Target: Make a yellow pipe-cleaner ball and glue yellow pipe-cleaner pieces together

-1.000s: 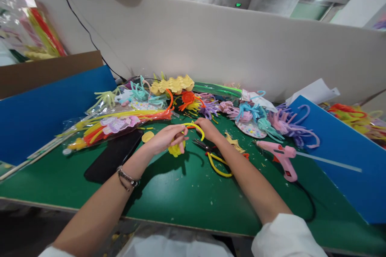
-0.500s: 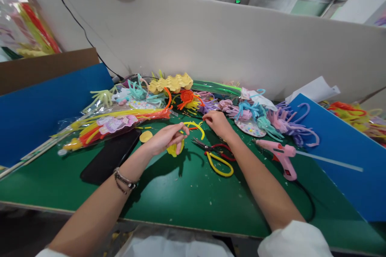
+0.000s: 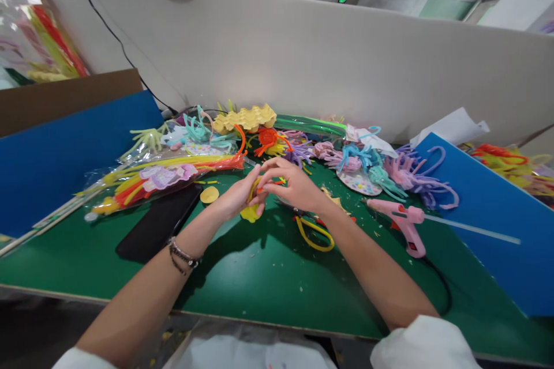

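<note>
My left hand is closed around a small yellow piece, which shows below its fingers. Against it, with bent fingers, is my right hand, near the top of the same piece. A bit of orange shows between the two hands; whether my right fingertips pinch it is too small to make out. Scissors with a yellow-wrapped handle lie just below my right wrist, their blades partly hidden. A round yellow disc rests left of my left hand.
A pink glue gun with a clear stick lies at the right. Behind the hands are colourful pipe-cleaner bundles and a yellow egg carton. A black flat object is at left. Blue panels stand at both sides.
My right hand has moved left from the tabletop to meet my left hand. The curved yellow strip between the hands is now mostly out of sight.
</note>
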A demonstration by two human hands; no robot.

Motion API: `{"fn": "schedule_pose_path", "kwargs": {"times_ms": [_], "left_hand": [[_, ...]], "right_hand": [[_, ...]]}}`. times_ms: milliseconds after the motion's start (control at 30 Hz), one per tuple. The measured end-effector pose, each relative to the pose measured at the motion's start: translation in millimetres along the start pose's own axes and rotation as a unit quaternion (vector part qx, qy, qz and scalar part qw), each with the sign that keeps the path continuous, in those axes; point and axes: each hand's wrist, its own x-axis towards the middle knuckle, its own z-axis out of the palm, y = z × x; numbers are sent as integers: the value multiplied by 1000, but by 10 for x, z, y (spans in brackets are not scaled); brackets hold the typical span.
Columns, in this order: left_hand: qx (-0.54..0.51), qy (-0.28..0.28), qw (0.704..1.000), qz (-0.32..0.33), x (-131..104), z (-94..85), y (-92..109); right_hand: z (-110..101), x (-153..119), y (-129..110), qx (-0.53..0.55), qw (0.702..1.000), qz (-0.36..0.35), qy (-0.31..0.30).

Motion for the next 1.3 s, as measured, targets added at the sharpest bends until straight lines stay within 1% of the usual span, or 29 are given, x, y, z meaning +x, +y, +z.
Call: {"fn": "schedule_pose_path", "kwargs": {"times_ms": [67,100,167,233,267,333,433,500,567,633,733,833,900,967,1033,1067,1133,1167,1200,1233,1300], "left_hand": [[10,-21,1000,-8,2,8,13],[18,-35,999,-12,0,9,19],[29,-60,998,-17,-4,1,26],[35,-68,997,-10,-6,-17,25],[38,-62,997,-3,-4,-28,21],[48,-34,998,15,6,-51,7],[69,28,996,53,36,-76,-25],[82,47,992,78,61,-85,-48],[86,45,990,98,83,-90,-65],[84,32,990,107,95,-95,-72],[90,-10,991,94,92,-106,-67],[88,-40,991,89,79,-127,-63],[93,-40,991,91,74,-142,-66],[114,-24,988,98,75,-154,-76],[174,11,976,129,80,-164,-94],[226,34,962,150,83,-170,-106],[354,72,915,180,91,-189,-134],[412,78,889,182,94,-204,-148],[457,74,869,175,97,-222,-161],[485,63,856,165,99,-244,-171],[500,30,852,150,98,-298,-179]], "right_hand": [[15,2,27,-6,1000,0,-14],[17,1,36,-6,1000,4,-8],[7,-2,46,-4,999,28,30],[-18,-5,60,6,995,66,77],[-36,-7,73,14,992,86,95],[-79,-9,112,27,985,126,119],[-147,-16,179,-2,980,165,116],[-182,-24,200,-57,982,145,105],[-199,-30,189,-105,984,93,107],[-195,-33,154,-122,986,37,107],[-152,-28,93,-96,993,-5,63],[-91,-22,55,-47,999,7,23],[-59,-22,40,-36,999,32,20],[-40,-23,34,-48,997,51,28],[-31,-25,40,-62,996,58,40],[-30,-26,49,-65,995,61,45],[-35,-27,78,-67,994,70,55],[-42,-27,96,-68,993,76,59],[-52,-28,115,-71,992,83,64],[-65,-29,132,-74,991,89,70],[-97,-34,155,-79,989,98,82]]}}
